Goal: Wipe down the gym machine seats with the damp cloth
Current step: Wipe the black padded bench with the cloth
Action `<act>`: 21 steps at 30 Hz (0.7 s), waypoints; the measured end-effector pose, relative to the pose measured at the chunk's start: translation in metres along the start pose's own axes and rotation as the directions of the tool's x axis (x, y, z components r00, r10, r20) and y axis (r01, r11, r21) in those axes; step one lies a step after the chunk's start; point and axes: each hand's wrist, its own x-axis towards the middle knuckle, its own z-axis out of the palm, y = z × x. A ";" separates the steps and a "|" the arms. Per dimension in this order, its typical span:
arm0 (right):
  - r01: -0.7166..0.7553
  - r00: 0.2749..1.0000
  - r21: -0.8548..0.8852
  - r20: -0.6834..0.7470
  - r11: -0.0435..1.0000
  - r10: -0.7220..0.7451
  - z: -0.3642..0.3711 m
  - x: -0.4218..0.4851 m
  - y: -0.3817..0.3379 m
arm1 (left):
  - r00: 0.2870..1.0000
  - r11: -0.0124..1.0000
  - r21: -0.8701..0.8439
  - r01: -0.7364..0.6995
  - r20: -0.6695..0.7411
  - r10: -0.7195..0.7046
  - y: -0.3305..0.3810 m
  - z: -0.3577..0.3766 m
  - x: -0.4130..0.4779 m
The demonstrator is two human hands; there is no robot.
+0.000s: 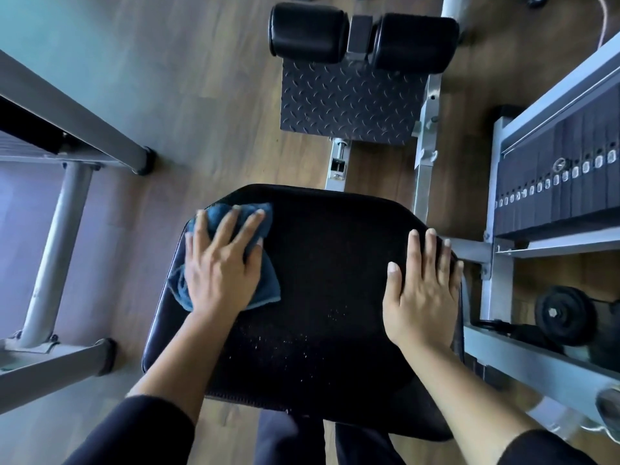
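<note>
The black seat [318,280] sits in the middle. The left hand [218,263] lies flat, fingers straight, pressing the blue cloth [266,285] on the seat's far left corner, right by the edge. The right hand [422,293] lies flat too, at the seat's right edge, holding nothing. Between the hands the seat top is bare, with tiny pale specks. The left hand hides the cloth's middle. The weight stack [553,189] is cut off at the right side.

seat [328,263]: black padded, squarish with rounded corners, lying flat; textured top, pale specks near the middle.
cloth [268,286]: blue, crumpled, on the seat's far-left corner, pressed flat under the left hand [218,266].
</note>
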 end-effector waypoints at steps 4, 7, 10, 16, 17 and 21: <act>0.004 1.000 -0.005 -0.008 1.000 -0.004 0.001 0.001 0.000 | 0.951 0.950 -0.054 0.308 0.058 -0.305 0.012 0.005 0.035; 0.003 1.000 -0.009 -0.006 1.000 -0.003 0.002 0.001 0.001 | 0.994 0.994 -0.049 0.099 0.058 -0.096 0.037 0.007 0.030; 0.008 1.000 -0.003 0.003 1.000 -0.008 0.001 0.001 0.001 | 0.974 0.973 -0.047 -0.225 0.014 0.226 0.020 0.004 0.002; 0.057 0.998 0.038 0.014 0.998 -0.057 -0.003 0.000 0.006 | 0.960 0.959 -0.053 0.280 0.026 -0.279 0.019 0.004 0.027; 0.074 0.997 0.049 0.025 0.996 -0.075 -0.004 -0.001 0.009 | 0.955 0.953 -0.055 0.297 0.038 -0.295 0.031 0.007 0.034; 0.159 0.985 0.010 0.070 0.987 -0.159 -0.015 -0.006 0.026 | 0.997 0.999 -0.034 -0.008 0.073 0.011 0.089 0.018 0.040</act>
